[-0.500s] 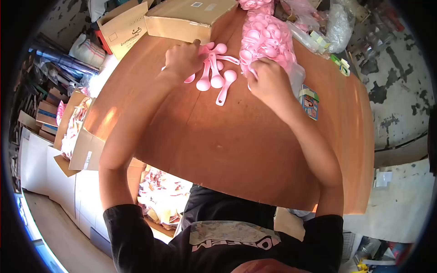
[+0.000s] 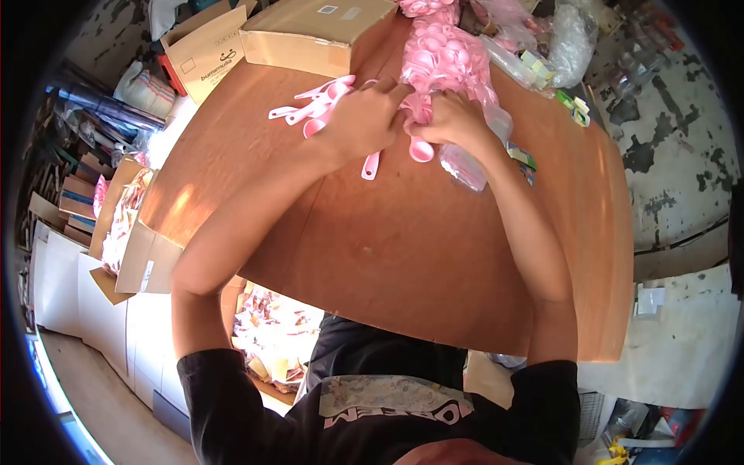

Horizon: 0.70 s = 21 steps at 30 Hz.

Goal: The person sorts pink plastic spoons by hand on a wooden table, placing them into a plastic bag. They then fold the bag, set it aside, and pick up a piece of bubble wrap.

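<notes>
My left hand [image 2: 364,120] and right hand [image 2: 448,120] meet at the near end of the clear bag of pink spoons [image 2: 451,58], fingers bent; what either grips, I can't quite tell. Loose pink spoons [image 2: 312,126] lie left on the brown table [image 2: 372,248]. The far-left carton [image 2: 203,58] reads "bumimulia".

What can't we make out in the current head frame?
All head view:
- left hand: its grip, hidden by its own back
- right hand: its grip, behind its fingers
- lone scoop: upper end, under left hand
- bagged scoops: count, overlapping
- closed carton: far side, cut by top edge
</notes>
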Tool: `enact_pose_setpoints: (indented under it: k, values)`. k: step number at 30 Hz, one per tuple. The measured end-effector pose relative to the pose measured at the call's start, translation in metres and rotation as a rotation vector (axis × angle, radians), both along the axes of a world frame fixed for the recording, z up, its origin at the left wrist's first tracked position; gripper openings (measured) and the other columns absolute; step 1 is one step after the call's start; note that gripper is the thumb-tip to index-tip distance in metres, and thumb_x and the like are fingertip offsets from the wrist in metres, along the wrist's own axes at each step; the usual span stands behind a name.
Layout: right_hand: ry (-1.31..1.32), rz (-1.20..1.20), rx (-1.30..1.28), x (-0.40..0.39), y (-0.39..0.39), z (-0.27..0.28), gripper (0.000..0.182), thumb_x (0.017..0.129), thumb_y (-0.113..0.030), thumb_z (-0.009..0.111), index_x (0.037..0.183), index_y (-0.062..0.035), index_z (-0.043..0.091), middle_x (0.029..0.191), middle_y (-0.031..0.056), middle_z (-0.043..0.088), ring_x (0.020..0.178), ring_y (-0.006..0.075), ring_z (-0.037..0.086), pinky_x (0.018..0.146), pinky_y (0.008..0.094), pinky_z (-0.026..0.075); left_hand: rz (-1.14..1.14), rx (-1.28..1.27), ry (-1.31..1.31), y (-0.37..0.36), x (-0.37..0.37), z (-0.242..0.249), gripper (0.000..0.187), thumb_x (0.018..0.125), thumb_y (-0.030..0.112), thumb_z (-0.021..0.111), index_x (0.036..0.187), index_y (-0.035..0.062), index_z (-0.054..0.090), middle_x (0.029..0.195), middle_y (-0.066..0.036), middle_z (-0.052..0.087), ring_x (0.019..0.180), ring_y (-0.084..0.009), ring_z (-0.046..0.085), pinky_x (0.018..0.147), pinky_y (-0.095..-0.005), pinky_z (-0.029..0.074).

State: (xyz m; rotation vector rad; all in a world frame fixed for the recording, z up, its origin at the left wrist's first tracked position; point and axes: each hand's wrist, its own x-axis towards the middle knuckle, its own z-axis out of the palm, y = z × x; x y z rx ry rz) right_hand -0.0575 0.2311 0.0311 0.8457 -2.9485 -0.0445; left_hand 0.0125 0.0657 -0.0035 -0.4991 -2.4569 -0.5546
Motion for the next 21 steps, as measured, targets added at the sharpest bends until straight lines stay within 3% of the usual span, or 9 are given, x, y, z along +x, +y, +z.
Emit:
enact_pose_setpoints:
  k: [2,6,8,12,14,21]
  values:
    - [-0.097,-0.035,0.02,-0.001,-0.001,-0.001,0.071,0.07,-0.042,0.074,0.123,0.0018,0.056,0.127,0.0204,0.056,0.122,0.0339,0.051,0.099,0.047,0.041,-0.004,0.028,-0.074,0.012,0.001,0.001,0.04,0.083,0.016,0.064,0.122,0.0087,0.056,0.113,-0.016,0.06,0.1,-0.0339,0.061,0.076,-0.0446,0.053]
    - [0.031,0.012,0.045,-0.004,0.002,-0.017,0.073,0.07,-0.036,0.077,0.127,0.003,0.05,0.118,0.018,0.062,0.119,0.0329,0.054,0.097,0.0482,0.04,0.093,-0.044,-0.104,0.024,-0.012,-0.006,0.049,0.081,0.014,0.066,0.127,0.01,0.051,0.115,-0.015,0.059,0.1,-0.0337,0.063,0.077,-0.045,0.055]
    - [0.091,0.113,-0.039,-0.002,0.006,-0.022,0.07,0.071,-0.032,0.074,0.127,0.0025,0.048,0.11,0.0193,0.065,0.11,0.0338,0.059,0.092,0.0505,0.044,0.107,-0.036,-0.103,0.025,-0.015,-0.006,0.051,0.078,0.01,0.067,0.126,0.0093,0.052,0.112,-0.017,0.06,0.098,-0.0366,0.063,0.075,-0.0456,0.055]
    - [0.208,0.18,-0.102,0.0,0.012,-0.031,0.062,0.076,-0.027,0.072,0.126,0.0041,0.05,0.099,0.0183,0.068,0.103,0.0341,0.062,0.09,0.0488,0.042,0.103,0.048,-0.127,0.021,-0.018,0.0,0.052,0.074,0.005,0.067,0.124,0.0077,0.052,0.105,-0.02,0.063,0.094,-0.0382,0.064,0.073,-0.0463,0.054]
    - [0.396,0.289,-0.065,-0.002,0.018,-0.039,0.053,0.077,-0.017,0.069,0.122,0.005,0.051,0.092,0.0179,0.069,0.098,0.0334,0.063,0.088,0.0456,0.045,0.0,0.142,-0.134,0.018,-0.017,0.003,0.051,0.073,0.004,0.065,0.123,0.0064,0.053,0.095,-0.022,0.065,0.086,-0.0394,0.065,0.073,-0.0471,0.052]
    - [0.558,0.339,-0.014,0.009,0.035,-0.03,0.029,0.074,-0.005,0.065,0.102,0.0035,0.06,0.089,0.017,0.067,0.085,0.0297,0.067,0.076,0.0378,0.052,0.097,0.127,-0.045,0.03,-0.002,0.005,0.044,0.079,0.009,0.059,0.123,0.0068,0.053,0.09,-0.021,0.067,0.08,-0.0377,0.066,0.071,-0.0467,0.051]
